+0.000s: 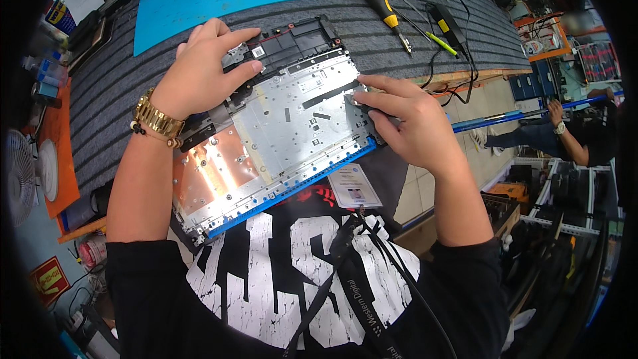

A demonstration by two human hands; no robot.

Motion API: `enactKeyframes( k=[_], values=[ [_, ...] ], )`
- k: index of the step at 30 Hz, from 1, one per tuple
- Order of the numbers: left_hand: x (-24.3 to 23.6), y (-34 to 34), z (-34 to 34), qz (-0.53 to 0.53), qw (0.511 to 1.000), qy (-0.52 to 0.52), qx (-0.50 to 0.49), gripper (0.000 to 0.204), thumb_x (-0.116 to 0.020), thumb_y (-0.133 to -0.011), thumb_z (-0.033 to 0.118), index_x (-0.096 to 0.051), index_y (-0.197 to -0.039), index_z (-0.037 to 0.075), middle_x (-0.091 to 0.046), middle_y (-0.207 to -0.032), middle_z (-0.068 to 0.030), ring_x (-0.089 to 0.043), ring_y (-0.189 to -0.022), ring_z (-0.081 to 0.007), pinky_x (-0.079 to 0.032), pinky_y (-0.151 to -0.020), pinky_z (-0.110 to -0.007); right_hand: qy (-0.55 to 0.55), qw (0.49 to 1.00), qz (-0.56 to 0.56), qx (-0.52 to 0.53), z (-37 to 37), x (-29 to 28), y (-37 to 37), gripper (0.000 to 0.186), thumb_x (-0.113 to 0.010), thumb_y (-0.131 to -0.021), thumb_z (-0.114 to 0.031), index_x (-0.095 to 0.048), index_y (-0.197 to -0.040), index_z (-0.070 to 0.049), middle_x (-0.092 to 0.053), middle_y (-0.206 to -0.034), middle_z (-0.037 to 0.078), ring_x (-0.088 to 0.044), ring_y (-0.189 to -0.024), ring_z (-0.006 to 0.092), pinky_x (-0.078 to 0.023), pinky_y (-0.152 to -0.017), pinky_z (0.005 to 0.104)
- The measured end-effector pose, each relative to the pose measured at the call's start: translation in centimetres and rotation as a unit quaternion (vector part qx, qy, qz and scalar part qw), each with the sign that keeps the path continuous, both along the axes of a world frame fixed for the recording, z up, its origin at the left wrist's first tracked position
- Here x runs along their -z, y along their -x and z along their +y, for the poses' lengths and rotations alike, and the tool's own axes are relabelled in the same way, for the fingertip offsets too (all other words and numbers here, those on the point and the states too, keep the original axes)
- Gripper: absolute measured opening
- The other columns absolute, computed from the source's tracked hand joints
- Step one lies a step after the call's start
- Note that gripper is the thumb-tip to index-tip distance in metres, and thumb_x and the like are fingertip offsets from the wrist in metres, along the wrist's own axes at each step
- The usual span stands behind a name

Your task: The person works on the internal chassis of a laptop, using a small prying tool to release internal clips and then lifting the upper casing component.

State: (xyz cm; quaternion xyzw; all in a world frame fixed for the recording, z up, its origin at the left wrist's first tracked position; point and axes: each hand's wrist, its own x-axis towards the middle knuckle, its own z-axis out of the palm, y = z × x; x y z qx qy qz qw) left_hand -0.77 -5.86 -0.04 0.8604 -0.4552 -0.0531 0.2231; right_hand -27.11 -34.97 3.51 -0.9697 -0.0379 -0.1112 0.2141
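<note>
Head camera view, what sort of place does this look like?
Probably an electronics repair workshop: there's what looks like a stripped laptop chassis, a yellow-and-black screwdriver and a blue work mat.

The metal panel is silver, copper and blue-edged; the bench cover, striped grey.

Laptop panel: smooth, silvery metal; coppery sheet: glossy; bench cover: rough, matt cloth.
</note>
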Motion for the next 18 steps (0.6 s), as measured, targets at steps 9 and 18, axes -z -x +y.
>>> enactKeyframes(
  k=[9,18],
  values=[
    [-0.2,0.1,0.0,-0.002,1.0,0.002,0.0,0.061,-0.086,-0.106,0.048,-0.077,-0.159,0.02,-0.063,-0.122,-0.0087,-0.063,-0.122,-0.0286,-0.047,-0.105,-0.046,-0.002,1.0,-0.003,0.026,1.2,0.4,0.1,0.029,-0.077,-0.097,-0.004,-0.088,-0.124,-0.006,-0.083,-0.143,0.013,-0.078,-0.109,0.0395,-0.065,-0.098,0.0504],
    [-0.5,0.2,0.1,0.023,0.999,0.027,0.005,0.061,-0.087,-0.105,0.048,-0.079,-0.156,0.017,-0.063,-0.121,-0.0084,-0.062,-0.118,-0.0273,-0.045,-0.102,-0.044,-0.016,0.999,0.006,0.047,2.1,0.7,0.1,0.028,-0.075,-0.097,-0.001,-0.086,-0.123,-0.003,-0.083,-0.144,0.015,-0.077,-0.108,0.0421,-0.066,-0.096,0.0503]
  ],
)
